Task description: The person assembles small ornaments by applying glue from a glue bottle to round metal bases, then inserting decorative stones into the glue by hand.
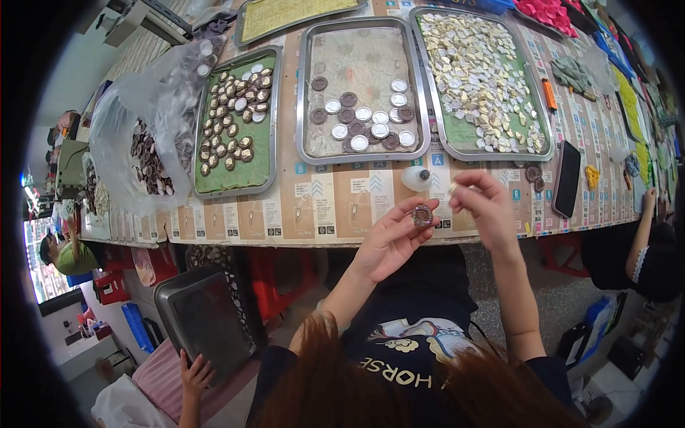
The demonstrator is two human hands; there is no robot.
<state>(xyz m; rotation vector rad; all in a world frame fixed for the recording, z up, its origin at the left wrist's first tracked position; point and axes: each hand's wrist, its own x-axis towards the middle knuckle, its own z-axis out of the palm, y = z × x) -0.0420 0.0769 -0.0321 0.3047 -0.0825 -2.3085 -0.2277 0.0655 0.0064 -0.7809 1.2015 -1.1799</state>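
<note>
I see the left hand (391, 241) nearest, thumb and fingers pinching a small, dark, round disc with a patterned rim (422, 215), on the near side of a white plastic bottle with a dark cap (415, 178). The right hand (486, 208) is raised just right of the bottle, its thumb and forefinger drawn close together — from here I cannot tell whether they pinch anything. Farther right of the bottle, a black rectangular phone (567, 178) lies on the table. Beyond the bottle I see a grey-lined, steel-rimmed tray (357, 60) with brown and white discs. Left of the bottle, a green-lined metal tray (250, 157) bears dark discs, many gold-topped; beyond and right, another green-lined metal tray (462, 134) holds small gold and white pieces. Farthest beyond the bottle — a yellow-lined metal tray (296, 16).
</note>
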